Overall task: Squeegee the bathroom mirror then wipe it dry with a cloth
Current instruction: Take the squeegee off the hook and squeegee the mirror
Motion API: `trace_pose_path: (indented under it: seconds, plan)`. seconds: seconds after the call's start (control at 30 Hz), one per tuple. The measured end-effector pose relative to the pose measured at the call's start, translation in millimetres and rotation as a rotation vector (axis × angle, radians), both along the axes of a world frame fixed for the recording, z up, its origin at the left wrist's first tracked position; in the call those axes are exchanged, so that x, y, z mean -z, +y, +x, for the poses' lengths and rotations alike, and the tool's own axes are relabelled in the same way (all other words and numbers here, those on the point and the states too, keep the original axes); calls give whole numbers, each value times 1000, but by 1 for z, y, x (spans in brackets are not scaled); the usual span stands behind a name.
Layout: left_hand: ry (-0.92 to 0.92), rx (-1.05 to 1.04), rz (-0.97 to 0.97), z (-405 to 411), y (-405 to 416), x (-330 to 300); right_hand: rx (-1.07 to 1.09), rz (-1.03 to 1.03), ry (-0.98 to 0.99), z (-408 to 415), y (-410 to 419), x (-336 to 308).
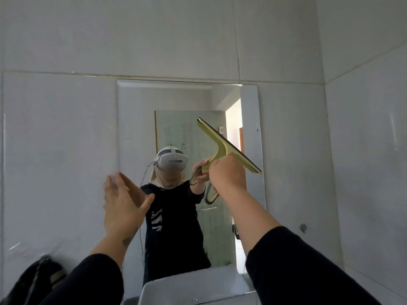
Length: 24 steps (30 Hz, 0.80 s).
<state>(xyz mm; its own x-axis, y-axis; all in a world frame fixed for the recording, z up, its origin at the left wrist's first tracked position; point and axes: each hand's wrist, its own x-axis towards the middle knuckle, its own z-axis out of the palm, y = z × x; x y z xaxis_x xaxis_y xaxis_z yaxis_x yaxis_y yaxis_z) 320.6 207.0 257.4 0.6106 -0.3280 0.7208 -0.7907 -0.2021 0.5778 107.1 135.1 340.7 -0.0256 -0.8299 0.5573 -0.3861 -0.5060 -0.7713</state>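
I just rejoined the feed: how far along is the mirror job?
Nothing looks finished yet. In hand: the right hand grips the squeegee, tilted over the right side of the mirror; the left hand is open at its left edge. Left: squeegee strokes, then drying. No cloth is in sight.

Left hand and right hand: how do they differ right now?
The right hand is closed around the squeegee handle; the left hand is open and holds nothing. The right is raised in front of the mirror; the left sits lower, at its left edge. Both wear dark sleeves.
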Motion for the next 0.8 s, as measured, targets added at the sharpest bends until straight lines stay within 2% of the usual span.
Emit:
trace_pose_path:
  seconds: [0.17, 0.43, 0.67, 0.8]
  plan:
    - [41, 43, 96, 4, 11, 9, -46, -14, 16, 27, 22, 2]
    - [-2, 140, 161, 14, 22, 9, -127, -104, 76, 74, 63, 6]
    - [-28, 187, 187, 20, 26, 13, -86, -240, 232, 104, 74, 13]
    - [-39, 157, 185, 22, 24, 17, -54, -343, 403, 108, 67, 20]
